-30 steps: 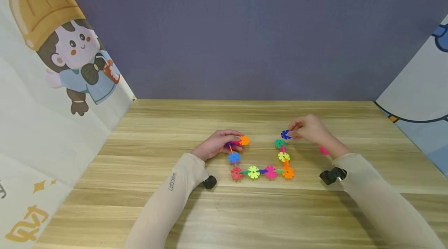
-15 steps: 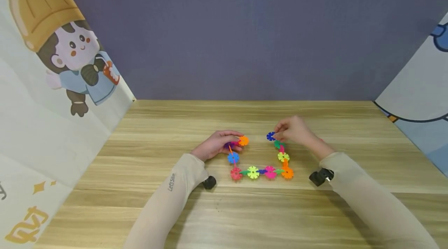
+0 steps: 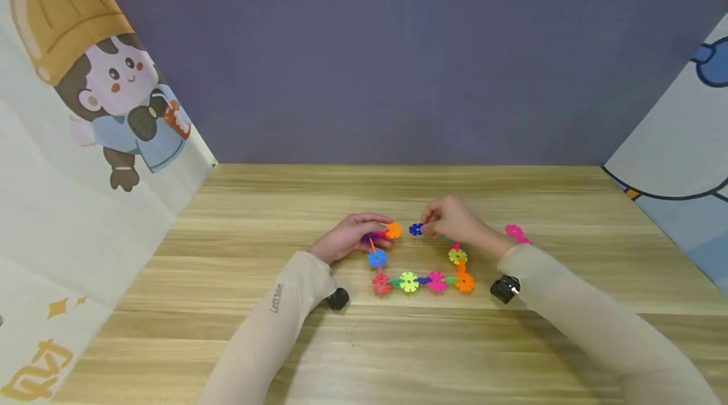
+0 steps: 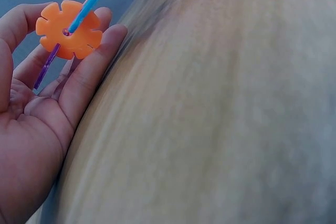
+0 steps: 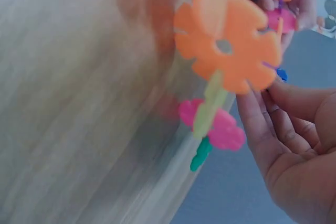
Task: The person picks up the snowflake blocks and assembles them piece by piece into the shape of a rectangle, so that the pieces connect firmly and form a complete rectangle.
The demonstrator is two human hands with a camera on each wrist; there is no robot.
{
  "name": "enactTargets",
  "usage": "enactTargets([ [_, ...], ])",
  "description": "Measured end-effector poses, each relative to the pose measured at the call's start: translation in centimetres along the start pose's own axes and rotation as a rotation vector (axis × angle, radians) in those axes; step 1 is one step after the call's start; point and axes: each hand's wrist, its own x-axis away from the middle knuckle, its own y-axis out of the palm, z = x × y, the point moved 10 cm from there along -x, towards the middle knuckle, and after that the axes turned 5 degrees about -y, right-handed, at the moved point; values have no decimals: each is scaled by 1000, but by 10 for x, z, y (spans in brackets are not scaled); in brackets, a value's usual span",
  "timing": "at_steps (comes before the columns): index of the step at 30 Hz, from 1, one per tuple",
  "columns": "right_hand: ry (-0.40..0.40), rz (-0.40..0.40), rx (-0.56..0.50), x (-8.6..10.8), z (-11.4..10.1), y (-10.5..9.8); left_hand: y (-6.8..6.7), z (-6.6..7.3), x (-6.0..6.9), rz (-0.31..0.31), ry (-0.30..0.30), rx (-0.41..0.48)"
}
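Note:
A U-shaped chain of notched, flower-like plastic interlocking discs (image 3: 409, 282) lies on the table, in several bright colours. My left hand (image 3: 354, 235) holds the chain's left arm near its far end, fingers around a purple piece. An orange disc (image 3: 393, 230) sticks out past those fingertips. Between thumb and fingertips, my right hand (image 3: 455, 225) pinches a dark blue disc (image 3: 416, 229), a small gap to the right of the orange one. The right hand partly covers the green disc at the far end of the chain's right arm. In the right wrist view a near orange disc (image 5: 247, 45) looms large.
Pink discs (image 3: 514, 232) lie to the right, partly behind the right forearm. The wooden table (image 3: 364, 354) meets a grey-blue panel (image 3: 364, 64) at the back. Black wrist cameras sit under both sleeves, the right one (image 3: 505, 289) beside the chain.
The right hand has moved left with the blue disc, past the chain's right end toward the orange disc. Pink discs have come into fuller view behind it. The left hand has stayed nearly still.

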Motion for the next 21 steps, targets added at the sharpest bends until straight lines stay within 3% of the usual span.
enactTargets([
  [21, -26, -1, 50, -7, -7, 11, -1, -1, 0, 8, -19, -23],
])
